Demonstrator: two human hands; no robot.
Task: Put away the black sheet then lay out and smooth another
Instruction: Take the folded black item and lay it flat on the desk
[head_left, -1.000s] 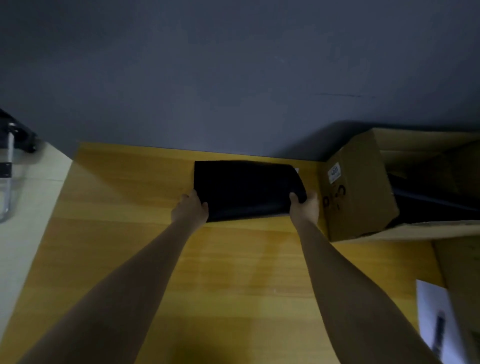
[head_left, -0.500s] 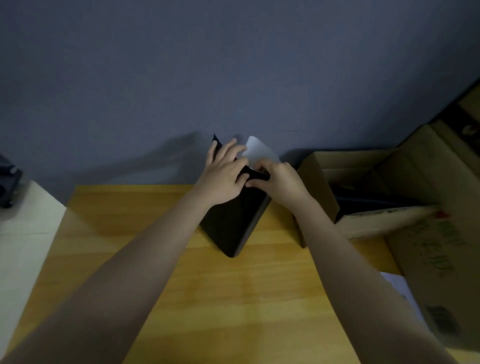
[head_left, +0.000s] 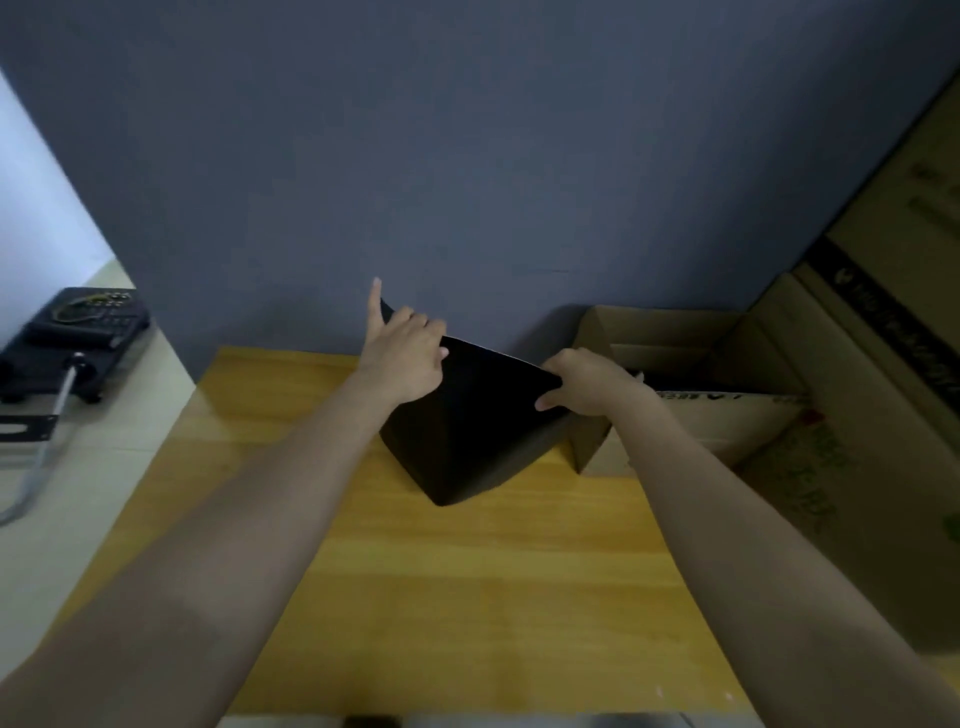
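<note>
A black sheet (head_left: 470, 431), yellow wood-grain table (head_left: 467, 571), brown cardboard box (head_left: 691, 431), grey-blue wall (head_left: 467, 156).

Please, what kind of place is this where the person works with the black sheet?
Probably a small workroom or storeroom, not a home kitchen. A plain wooden table stands against a bare grey wall, open cardboard boxes stand at its right side, and a black device sits on the floor to the left.

Head view, above, facing forward-down — close over table (head_left: 467, 597)

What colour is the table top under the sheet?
Yellowish wood grain on the table top, seen from the head view.
</note>
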